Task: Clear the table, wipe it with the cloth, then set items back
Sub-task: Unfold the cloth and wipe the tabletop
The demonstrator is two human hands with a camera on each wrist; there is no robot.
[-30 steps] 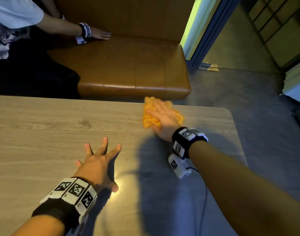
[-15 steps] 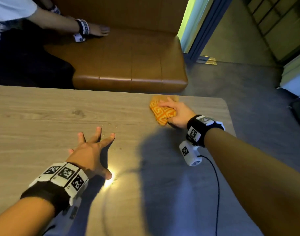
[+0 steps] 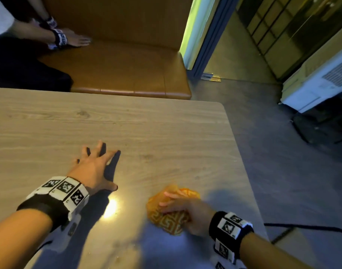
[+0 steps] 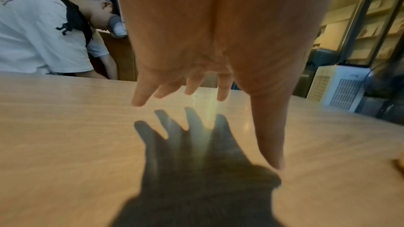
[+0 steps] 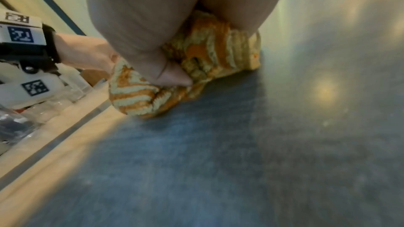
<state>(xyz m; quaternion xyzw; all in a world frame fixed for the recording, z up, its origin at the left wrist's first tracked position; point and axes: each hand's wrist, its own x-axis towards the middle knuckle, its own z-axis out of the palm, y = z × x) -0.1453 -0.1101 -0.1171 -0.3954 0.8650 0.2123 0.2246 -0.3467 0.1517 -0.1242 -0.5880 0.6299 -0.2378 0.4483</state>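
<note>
Currently the right hand [image 3: 187, 212] grips the bunched cloth [image 3: 167, 218] on the table [image 3: 166, 136] at five o'clock; the left hand [image 3: 92, 167] hovers spread, empty. Loosely bunched, the cloth could skip patches.

Across from me a brown leather bench [image 3: 127, 70] runs along the tabletop's far edge. Another person in a white shirt [image 4: 39, 28] sits there, one hand flat on the seat. White cooler unit [image 3: 319, 82] stands on the floor, far right.
</note>
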